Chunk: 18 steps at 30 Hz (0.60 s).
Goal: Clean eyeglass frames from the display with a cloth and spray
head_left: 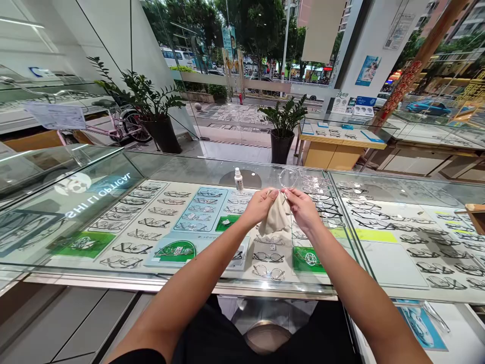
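Observation:
Both hands are raised above the glass display counter. My left hand (261,205) is closed on a beige cloth (276,217) that hangs down below the fingers. Close beside it, my right hand (301,205) pinches a pair of clear-framed glasses (288,178) near the cloth's upper edge. The round lens part points up and away from me, and its outline is faint against the glass. A small white bottle (238,179) stands upright on the counter, beyond my left hand.
Rows of glasses (268,257) lie inside the glass counter (182,279), among green cards (87,244). Farther back are two potted plants (281,121) and a wooden display table (341,144). A second glass case joins at the right.

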Tool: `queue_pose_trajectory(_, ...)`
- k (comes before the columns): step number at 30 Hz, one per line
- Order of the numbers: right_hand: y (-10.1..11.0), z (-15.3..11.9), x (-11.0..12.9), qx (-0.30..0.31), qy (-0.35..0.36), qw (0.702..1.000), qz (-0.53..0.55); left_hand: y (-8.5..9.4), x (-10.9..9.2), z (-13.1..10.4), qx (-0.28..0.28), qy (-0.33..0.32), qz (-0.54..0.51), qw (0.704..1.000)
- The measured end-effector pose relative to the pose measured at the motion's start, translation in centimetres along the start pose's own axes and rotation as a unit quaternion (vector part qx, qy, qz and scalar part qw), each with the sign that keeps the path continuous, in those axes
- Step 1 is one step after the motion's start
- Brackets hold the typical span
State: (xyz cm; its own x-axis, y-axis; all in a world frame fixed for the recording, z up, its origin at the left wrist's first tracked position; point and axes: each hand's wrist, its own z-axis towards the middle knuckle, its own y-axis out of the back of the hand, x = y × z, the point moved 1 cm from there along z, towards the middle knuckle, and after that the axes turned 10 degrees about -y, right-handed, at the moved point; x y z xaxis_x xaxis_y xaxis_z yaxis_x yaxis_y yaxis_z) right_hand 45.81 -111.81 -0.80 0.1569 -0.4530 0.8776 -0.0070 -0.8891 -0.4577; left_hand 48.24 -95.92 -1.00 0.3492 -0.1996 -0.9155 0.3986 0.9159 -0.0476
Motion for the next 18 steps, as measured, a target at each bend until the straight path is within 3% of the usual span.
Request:
queue_pose_trajectory(5,0.1,0.0,0.7,-0.025,0.021,0.999,0.019,0.0,-0.3,-0.1,0.079,0.020,-0.038,0.996)
queue_pose_trajectory(14,-0.4,-0.3,-0.4,-0.014,0.020,1.000,-0.014,0.0,0.0,0.0,-0.011,0.004,0.014,1.000)
queue_pose_trajectory(18,-0.2,-0.4,0.0,-0.017,0.028,0.999,-0.007,0.0,-0.2,-0.1,0.023,0.031,-0.002,0.999)
